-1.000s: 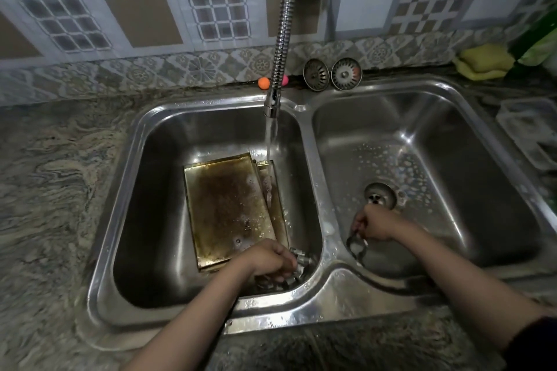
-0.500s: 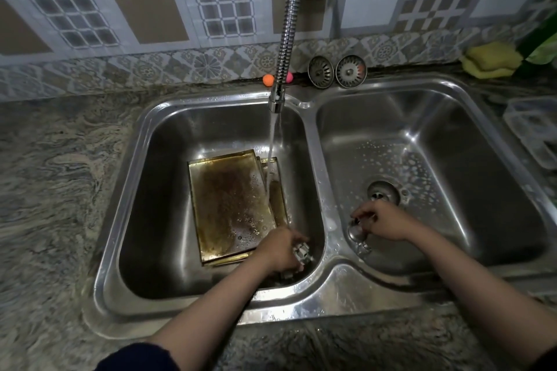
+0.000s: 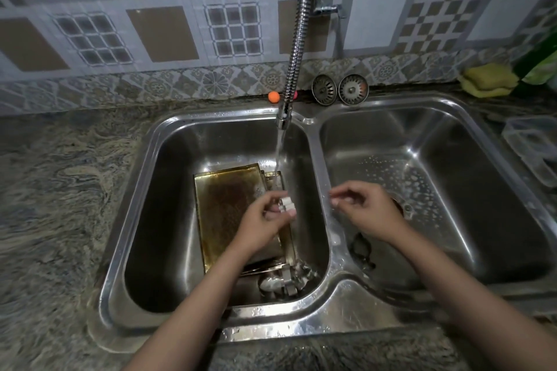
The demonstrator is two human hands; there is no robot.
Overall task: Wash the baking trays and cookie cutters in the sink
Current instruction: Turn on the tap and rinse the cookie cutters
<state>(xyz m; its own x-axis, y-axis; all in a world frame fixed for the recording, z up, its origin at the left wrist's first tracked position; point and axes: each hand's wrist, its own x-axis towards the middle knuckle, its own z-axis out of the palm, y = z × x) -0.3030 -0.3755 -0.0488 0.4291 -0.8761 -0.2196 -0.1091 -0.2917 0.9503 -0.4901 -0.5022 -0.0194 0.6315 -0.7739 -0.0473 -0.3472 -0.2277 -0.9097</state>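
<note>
Holding one cookie cutter (image 3: 286, 204) in left hand (image 3: 265, 220) fingers under the running water; right hand (image 3: 366, 211) fingers loosely curled, holding nothing clear. Below the left fingers, stained baking trays (image 3: 229, 214) and more cutters (image 3: 286, 278) not yet washed.

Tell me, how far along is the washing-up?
Early on. One cookie cutter already lies in the right basin. The left hand holds another cutter under the running water. The stained baking trays and a pile of cutters remain in the left basin.
</note>
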